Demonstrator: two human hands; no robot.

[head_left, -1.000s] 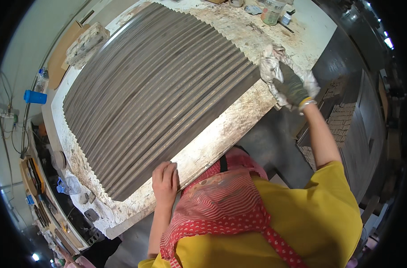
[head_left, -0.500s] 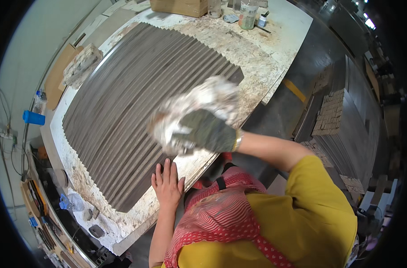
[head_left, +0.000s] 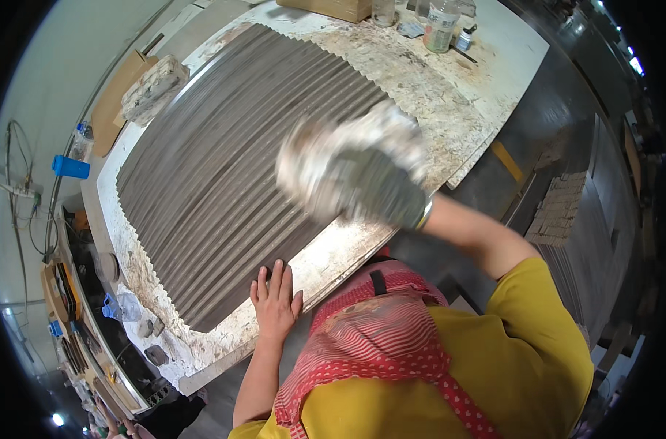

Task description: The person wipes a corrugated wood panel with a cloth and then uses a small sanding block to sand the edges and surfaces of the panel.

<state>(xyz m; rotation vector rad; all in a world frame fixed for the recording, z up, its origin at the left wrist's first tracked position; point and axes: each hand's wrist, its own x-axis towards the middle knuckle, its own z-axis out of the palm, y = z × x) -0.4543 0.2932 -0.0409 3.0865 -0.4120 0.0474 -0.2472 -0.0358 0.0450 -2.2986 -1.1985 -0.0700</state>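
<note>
A row of long grey-brown boards (head_left: 216,161) lies side by side on the stained white table (head_left: 457,110), their ends forming stepped edges. My right hand (head_left: 377,189), in a dark green glove, grips a bundled whitish cloth (head_left: 311,164) stained with brown. Both are smeared by motion over the right part of the boards, near the table's front edge. My bare left hand (head_left: 276,301) rests with fingers spread at the near edge of the boards, holding nothing.
Bottles (head_left: 440,28) and a cardboard box (head_left: 325,7) stand at the table's far end. A wrapped whitish block (head_left: 154,89) sits by the far left edge, near a blue cup (head_left: 71,167). Stacked boards (head_left: 567,208) are off to the right.
My right hand has swept the cloth a little to the right across the boards. The whole view has shifted slightly. My left hand stays at the boards' near edge.
</note>
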